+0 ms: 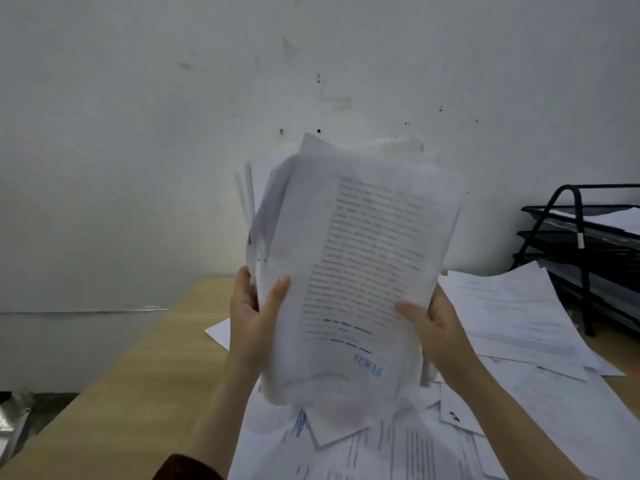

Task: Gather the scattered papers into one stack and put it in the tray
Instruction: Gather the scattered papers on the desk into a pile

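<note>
A thick, uneven stack of printed papers [349, 258] stands upright above the table, blurred, its lower edge over the loose sheets. My left hand [254, 313] grips its left edge, thumb on the front page. My right hand [433, 327] grips the right edge, thumb across the front. More scattered papers [512, 313] lie on the wooden table [138, 375] beneath and to the right. A black wire tray rack [585, 244] with three tiers stands at the far right; sheets lie in its tiers.
A white wall rises directly behind the table. The table's left edge runs diagonally, with floor and a silvery object [10, 424] below it at the lower left. Bare wood shows on the table's left side.
</note>
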A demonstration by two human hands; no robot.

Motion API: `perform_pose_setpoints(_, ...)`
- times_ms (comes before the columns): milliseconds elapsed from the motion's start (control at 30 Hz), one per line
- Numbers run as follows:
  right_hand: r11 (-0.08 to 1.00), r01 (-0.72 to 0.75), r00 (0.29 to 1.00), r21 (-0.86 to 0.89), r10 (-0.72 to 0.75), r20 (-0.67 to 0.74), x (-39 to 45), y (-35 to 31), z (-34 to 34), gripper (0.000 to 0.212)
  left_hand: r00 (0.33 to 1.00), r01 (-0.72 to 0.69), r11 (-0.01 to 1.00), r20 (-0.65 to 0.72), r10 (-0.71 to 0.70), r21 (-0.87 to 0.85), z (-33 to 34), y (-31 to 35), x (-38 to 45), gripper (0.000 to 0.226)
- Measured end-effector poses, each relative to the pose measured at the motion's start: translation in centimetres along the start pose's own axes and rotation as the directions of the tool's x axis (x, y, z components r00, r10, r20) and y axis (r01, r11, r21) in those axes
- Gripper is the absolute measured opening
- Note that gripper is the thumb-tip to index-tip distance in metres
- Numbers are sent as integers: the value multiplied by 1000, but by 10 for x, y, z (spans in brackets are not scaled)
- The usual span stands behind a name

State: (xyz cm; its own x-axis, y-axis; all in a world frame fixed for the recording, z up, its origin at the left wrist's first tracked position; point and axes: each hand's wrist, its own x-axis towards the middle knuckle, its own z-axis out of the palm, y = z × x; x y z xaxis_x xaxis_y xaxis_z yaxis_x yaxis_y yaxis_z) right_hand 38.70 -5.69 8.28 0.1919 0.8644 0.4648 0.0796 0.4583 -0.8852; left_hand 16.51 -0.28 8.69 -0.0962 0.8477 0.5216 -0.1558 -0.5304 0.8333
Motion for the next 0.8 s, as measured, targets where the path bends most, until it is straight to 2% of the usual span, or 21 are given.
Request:
perform_pose_setpoints(167,999,-37,995,34,40,-86,-7,17,-10,32,984,37,996,171,-49,78,-17,-13,-1,52)
perform_pose_setpoints(267,1000,10,992,1,-9,-125,-1,12,-11,22,980,-39,996,196,22,83,-22,-10,0,46)
perform_pose_setpoints(367,998,58,985,-29,-61,-160,7,5,-8,19,981,-62,994,190,45,86,-23,-13,-1,29)
perform_pose_setpoints(433,997,67,980,-28,-71,-184,11,2,-6,24,976,-38,992,219,12,118,-23,-16,-3,26)
perform_pose_setpoints(500,996,61,977,-62,-72,-201,15,0,-4,32,954,-17,987,300,-32,162,-23,-22,-6,34)
perform_pose_setpoints(567,996,66,978,-52,-75,-193,18,-4,-4,25,938,36,986,334,-89,161,-22,-28,-9,43)
perform_pose_setpoints(700,996,80,981,-29,-84,-173,23,-7,6,18,946,271,960,205,-252,-74,-11,-28,-11,42)
perform_pose_setpoints(733,996,79,983,-39,-84,-162,23,-7,8,16,952,276,956,163,-259,-96,-7,-27,-12,41)
perform_pose_setpoints(800,997,55,988,-53,-62,-144,22,-5,8,17,968,238,971,88,-236,-19,3,-27,-20,35)
